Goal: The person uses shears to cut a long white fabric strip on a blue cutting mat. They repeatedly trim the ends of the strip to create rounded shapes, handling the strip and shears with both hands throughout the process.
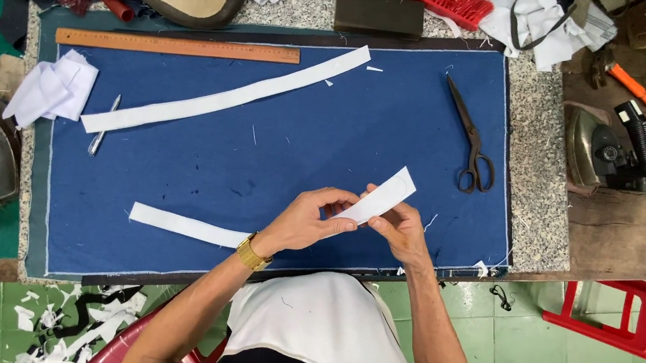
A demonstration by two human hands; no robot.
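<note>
Blue mat (279, 155) on tabletop (538, 183), long white fabric strip (181, 225) across its near edge.
Strip is flat, narrow, its right end lifted; left hand (306, 222) and right hand (402, 230) both pinch that raised end between fingertips, close together.

Beyond the fingertips of the left hand (306, 222) and right hand (400, 230), the blue cloth mat (303, 141) lies open and flat across its middle. Farther out from the fingers, a long white strip (222, 100) crosses the mat on a slant, with a wooden ruler (178, 46) behind it. Out past the right fingers, black scissors (471, 139) lie well apart. Past the left fingers a pen (102, 135) and crumpled white cloth (50, 91) sit near the mat's edge.
</note>
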